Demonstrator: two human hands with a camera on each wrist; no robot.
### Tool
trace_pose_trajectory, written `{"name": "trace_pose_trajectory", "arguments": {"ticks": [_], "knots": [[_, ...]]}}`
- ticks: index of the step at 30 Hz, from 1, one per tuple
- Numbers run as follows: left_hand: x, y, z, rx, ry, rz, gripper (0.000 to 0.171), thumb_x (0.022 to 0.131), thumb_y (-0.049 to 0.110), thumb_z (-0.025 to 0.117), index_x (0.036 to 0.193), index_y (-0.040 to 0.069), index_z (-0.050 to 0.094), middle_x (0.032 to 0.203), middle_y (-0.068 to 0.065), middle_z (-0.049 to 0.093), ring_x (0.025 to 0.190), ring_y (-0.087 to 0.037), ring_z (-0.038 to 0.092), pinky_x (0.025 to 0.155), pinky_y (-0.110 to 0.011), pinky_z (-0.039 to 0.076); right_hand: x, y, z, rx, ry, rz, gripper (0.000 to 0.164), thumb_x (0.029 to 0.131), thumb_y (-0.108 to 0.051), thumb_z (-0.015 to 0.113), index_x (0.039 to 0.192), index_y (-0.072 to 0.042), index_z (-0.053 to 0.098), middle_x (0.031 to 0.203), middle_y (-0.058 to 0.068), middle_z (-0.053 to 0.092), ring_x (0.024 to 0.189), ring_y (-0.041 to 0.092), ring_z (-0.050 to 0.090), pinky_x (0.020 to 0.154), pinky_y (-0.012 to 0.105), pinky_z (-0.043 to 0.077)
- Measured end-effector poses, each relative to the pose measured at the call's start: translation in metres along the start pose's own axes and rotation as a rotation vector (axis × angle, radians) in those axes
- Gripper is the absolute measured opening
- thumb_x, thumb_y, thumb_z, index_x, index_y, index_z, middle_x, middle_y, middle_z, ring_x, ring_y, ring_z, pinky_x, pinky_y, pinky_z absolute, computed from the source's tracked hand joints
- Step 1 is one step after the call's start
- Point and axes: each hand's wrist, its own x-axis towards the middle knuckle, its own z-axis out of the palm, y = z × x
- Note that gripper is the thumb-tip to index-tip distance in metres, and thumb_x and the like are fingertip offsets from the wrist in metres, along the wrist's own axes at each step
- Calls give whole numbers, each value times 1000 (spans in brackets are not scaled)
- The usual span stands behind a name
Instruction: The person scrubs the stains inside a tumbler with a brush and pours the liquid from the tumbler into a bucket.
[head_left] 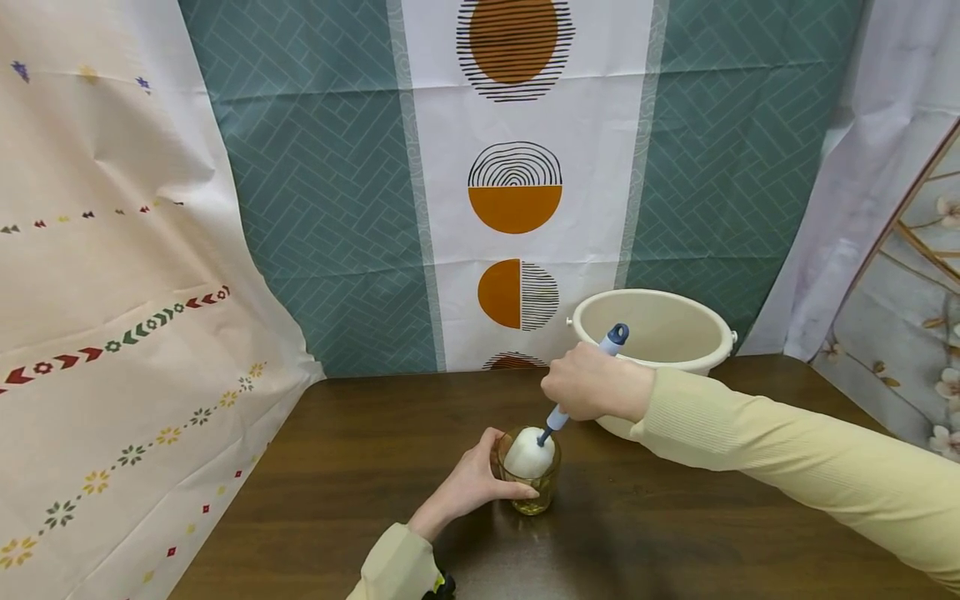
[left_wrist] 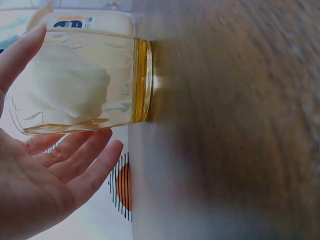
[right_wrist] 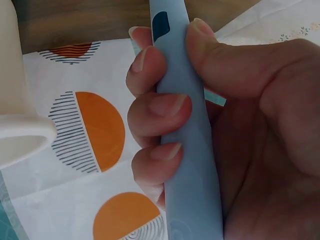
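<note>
An amber-tinted drinking glass [head_left: 537,498] stands upright on the table, seen sideways in the left wrist view. My left hand [head_left: 480,477] holds it from the left, thumb on one side and fingers on the other. Inside the glass is the white head [head_left: 529,454] of a cup brush, apparently sponge; it also shows through the glass wall [left_wrist: 75,85]. My right hand [head_left: 596,382] grips the brush by its light blue handle [right_wrist: 187,130], fingers curled round it and thumb along its side. The handle tilts up to the right and ends in a dark blue loop [head_left: 618,333].
Behind my right forearm stands a cream bucket [head_left: 682,364], close to the back edge of the dark wooden table [head_left: 360,492]. Patterned cloths hang at the back [head_left: 322,208], left [head_left: 112,275] and right of the table.
</note>
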Motion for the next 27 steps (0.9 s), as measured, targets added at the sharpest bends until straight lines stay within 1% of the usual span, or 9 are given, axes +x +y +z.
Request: {"name": "trace_pose_trajectory", "arguments": {"ticks": [3, 7, 11, 15, 22, 27], "knots": [[1, -5, 0, 4, -2, 1, 59, 68, 30, 80, 109, 10, 42, 93, 2, 55, 84, -14, 53, 71, -34, 42, -1, -1, -2, -20, 6, 16, 18, 78, -20, 69, 65, -13, 59, 56, -2, 47, 49, 15, 45, 49, 29, 40], [2, -9, 1, 1, -3, -3, 61, 67, 36, 80, 108, 12, 42, 93, 2, 55, 84, -15, 53, 71, -35, 42, -2, -4, -4, -52, 16, 33, 17, 78, -17, 68, 64, -13, 59, 54, -2, 46, 48, 14, 44, 47, 28, 40], [2, -10, 1, 9, -1, -8, 62, 66, 37, 80, 108, 11, 42, 90, 1, 55, 83, -18, 53, 69, -35, 41, -3, -7, -7, -98, 55, 46, 14, 76, -12, 67, 64, -12, 60, 53, -2, 47, 46, 14, 44, 45, 28, 40], [2, -10, 1, 13, -2, -8, 62, 66, 37, 79, 107, 10, 42, 89, 1, 53, 82, -20, 51, 67, -35, 41, -3, -10, -11, -132, 80, 54, 12, 75, -11, 68, 64, -13, 62, 54, -2, 50, 46, 13, 44, 45, 27, 40], [2, -10, 2, 12, 1, -14, 60, 67, 37, 80, 107, 11, 43, 93, 1, 53, 84, -20, 50, 65, -35, 41, -1, -15, -20, -143, 53, 74, 13, 76, -14, 67, 64, -14, 62, 55, -3, 51, 47, 13, 46, 46, 27, 41], [2, -10, 2, 6, -6, -6, 62, 67, 36, 79, 110, 9, 43, 97, 0, 54, 86, -21, 50, 67, -35, 41, 0, -17, -26, -176, 27, 85, 15, 78, -15, 66, 63, -15, 62, 55, -3, 52, 49, 12, 48, 46, 27, 42]]}}
